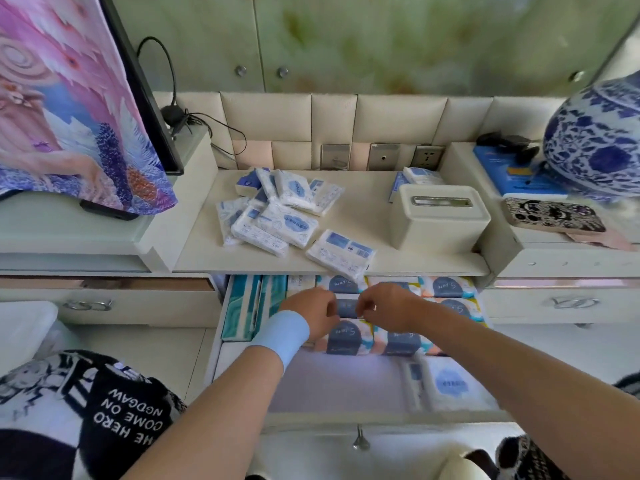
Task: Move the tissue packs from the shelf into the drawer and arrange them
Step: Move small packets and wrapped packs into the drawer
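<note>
Blue-and-white tissue packs (277, 211) sit in a loose heap on the cream shelf (194, 247), just above the open drawer (346, 386), w/ one more pack (341, 252) lying apart at the shelf's front edge, nearly overhanging the drawer. Both my hands are down inside the drawer, over the middle row of colourful S-pure packs (346, 308). Left hand (313, 311), pale blue wristband (282, 332) on the wrist, has its fingers curled in toward the right hand (386, 308), whose fingers are also bent and drawn together; fingertips of both nearly meet over one dark-blue-labelled pack in that row. Looks like I'm pinching at its wrapper from both sides, but the blur means I can't tell for sure if either grip is actually closed on it. Rows of the same S-pure packs fill the drawer's back and right, teal boxes (242, 306) stand along its left side, and two blue-white packs (443, 384) like the shelf ones lie at the drawer's front right corner. So the shelf heap is well apart from my fingers, up beyond the drawer's back edge. Cream tissue box (436, 216) stands on the shelf, right of the heap. Front left part of the drawer's floor shows bare.
</note>
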Action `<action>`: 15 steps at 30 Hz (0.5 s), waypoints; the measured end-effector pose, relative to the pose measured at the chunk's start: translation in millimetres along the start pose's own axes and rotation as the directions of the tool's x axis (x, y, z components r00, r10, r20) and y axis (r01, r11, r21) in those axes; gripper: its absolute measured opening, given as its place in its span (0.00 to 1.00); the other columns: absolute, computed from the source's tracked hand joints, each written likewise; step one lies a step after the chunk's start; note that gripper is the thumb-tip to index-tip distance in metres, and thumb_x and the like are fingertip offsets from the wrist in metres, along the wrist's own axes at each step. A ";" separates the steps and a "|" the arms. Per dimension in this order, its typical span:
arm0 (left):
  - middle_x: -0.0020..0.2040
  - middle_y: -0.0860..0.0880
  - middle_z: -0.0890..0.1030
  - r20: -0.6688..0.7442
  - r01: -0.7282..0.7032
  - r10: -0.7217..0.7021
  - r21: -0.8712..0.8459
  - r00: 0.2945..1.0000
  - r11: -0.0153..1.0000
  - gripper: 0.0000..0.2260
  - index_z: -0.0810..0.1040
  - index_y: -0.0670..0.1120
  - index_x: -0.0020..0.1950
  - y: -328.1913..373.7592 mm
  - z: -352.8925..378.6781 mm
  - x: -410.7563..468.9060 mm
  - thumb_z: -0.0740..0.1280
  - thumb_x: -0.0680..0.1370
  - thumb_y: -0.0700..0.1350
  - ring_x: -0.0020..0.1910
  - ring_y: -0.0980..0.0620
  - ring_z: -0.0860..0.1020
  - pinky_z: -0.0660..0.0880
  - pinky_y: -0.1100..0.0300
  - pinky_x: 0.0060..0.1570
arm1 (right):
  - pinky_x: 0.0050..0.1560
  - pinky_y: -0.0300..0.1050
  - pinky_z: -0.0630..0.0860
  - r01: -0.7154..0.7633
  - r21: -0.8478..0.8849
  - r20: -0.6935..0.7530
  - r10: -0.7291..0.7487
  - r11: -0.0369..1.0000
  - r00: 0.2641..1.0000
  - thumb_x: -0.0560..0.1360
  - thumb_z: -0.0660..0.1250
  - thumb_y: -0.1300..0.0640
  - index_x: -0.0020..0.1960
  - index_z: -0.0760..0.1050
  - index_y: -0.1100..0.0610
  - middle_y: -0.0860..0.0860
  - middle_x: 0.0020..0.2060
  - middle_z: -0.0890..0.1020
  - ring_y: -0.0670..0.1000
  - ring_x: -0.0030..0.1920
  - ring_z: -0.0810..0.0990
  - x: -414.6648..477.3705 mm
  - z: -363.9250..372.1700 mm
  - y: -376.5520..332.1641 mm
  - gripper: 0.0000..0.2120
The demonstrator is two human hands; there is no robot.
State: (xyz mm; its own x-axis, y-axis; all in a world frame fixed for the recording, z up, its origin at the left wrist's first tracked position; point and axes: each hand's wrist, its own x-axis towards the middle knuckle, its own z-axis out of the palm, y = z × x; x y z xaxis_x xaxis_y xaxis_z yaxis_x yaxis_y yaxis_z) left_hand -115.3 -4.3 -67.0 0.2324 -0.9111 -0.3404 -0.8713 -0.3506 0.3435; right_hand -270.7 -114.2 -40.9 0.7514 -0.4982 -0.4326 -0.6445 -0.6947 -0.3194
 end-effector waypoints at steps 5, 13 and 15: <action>0.55 0.50 0.80 0.150 -0.062 0.065 -0.026 0.987 0.998 0.07 0.78 0.55 0.52 60.4 23.3 1.8 0.64 0.77 0.52 0.51 0.47 0.77 0.74 0.57 0.48 | 0.54 0.42 0.76 -0.205 -0.155 0.151 0.228 0.966 0.962 0.77 0.66 0.55 0.58 0.82 0.50 0.50 0.57 0.82 0.52 0.55 0.80 -46.4 15.3 69.4 0.12; 0.61 0.46 0.79 0.322 -0.041 0.068 -0.089 0.944 0.995 0.13 0.79 0.49 0.62 113.4 66.4 -3.8 0.61 0.79 0.48 0.57 0.44 0.77 0.73 0.57 0.55 | 0.53 0.44 0.75 -0.371 -0.270 0.254 0.438 0.888 0.862 0.75 0.72 0.55 0.71 0.68 0.57 0.54 0.67 0.75 0.55 0.63 0.77 -91.0 57.1 125.9 0.27; 0.64 0.47 0.78 0.343 -0.012 0.045 -0.099 0.938 0.995 0.16 0.76 0.51 0.66 118.4 75.3 -2.5 0.63 0.79 0.49 0.60 0.45 0.76 0.73 0.55 0.60 | 0.59 0.46 0.75 -0.372 -0.244 0.252 0.428 0.896 0.868 0.74 0.72 0.57 0.75 0.62 0.56 0.54 0.70 0.72 0.56 0.67 0.74 -93.0 66.2 130.7 0.33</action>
State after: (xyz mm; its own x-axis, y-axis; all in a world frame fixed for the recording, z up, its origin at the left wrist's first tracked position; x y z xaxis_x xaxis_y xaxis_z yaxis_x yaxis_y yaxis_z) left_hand -251.6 -27.2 -91.4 0.0301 -0.7962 -0.6043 -0.8268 -0.3596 0.4325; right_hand -434.2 -124.3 -98.2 0.3401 -0.5990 -0.7250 -0.8221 -0.5636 0.0800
